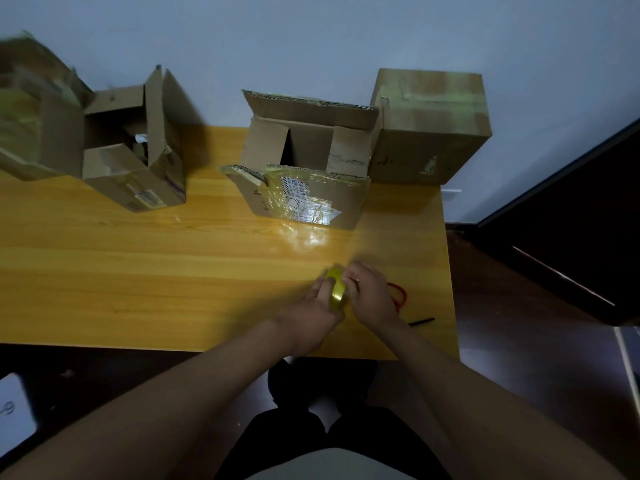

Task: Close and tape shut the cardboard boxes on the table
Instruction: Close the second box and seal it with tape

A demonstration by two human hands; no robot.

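Note:
A yellow roll of tape point(336, 288) is held over the wooden table point(138, 271) near its front right. My left hand point(313, 315) grips the roll from the left and below, and my right hand point(369, 292) pinches it from the right. An open cardboard box point(304, 181) with raised flaps and old tape on its front stands behind the hands. A second open box point(135, 157) stands at the left. A closed, taped box point(429, 126) sits at the back right.
Red-handled scissors point(400, 296) lie on the table just right of my right hand, partly hidden by it. A blurred cardboard box point(27, 109) is at the far left edge. The table's right edge drops to a dark floor.

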